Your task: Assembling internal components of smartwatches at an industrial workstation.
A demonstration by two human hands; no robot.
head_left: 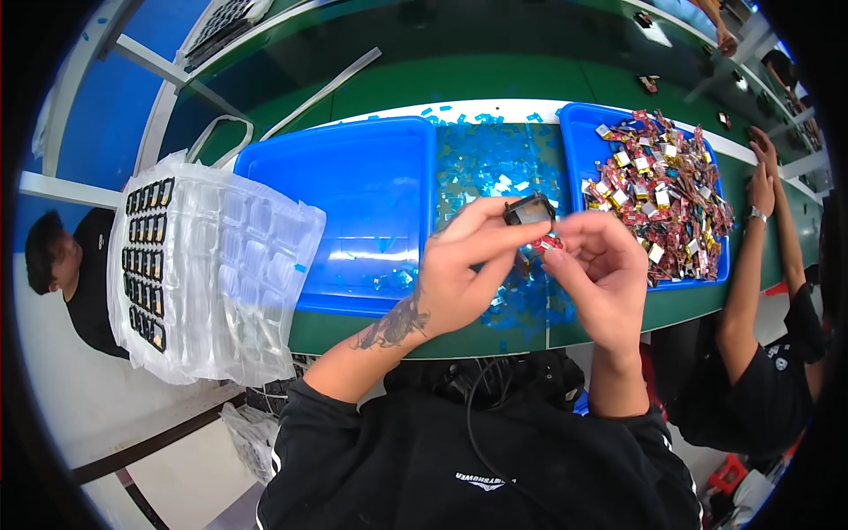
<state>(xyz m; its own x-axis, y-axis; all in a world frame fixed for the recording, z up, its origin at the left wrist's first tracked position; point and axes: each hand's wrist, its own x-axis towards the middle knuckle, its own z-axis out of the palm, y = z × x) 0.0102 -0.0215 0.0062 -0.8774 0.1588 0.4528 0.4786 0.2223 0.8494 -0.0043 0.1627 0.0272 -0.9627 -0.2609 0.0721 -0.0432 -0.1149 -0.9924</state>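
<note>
My left hand [468, 261] is closed around a small black rectangular casing [530, 211] with a greyish face, held above the table's near part. At the casing's lower edge sits a small red circuit board [548, 243], pinched between the thumb and fingers of my right hand [605, 269]. Whether the board is joined to the casing I cannot tell. Just right of my right hand stands a blue tray [572, 132] heaped with small red boards [658, 190] bearing silver and yellow parts.
A shallow blue tray [353, 212] with a few blue scraps lies on the left. Blue film pieces [495, 163] litter the green table [424, 344]. Clear plastic blister trays [256, 230] hold rows of black casings [146, 256] at far left. Other people [751, 336] are on both sides.
</note>
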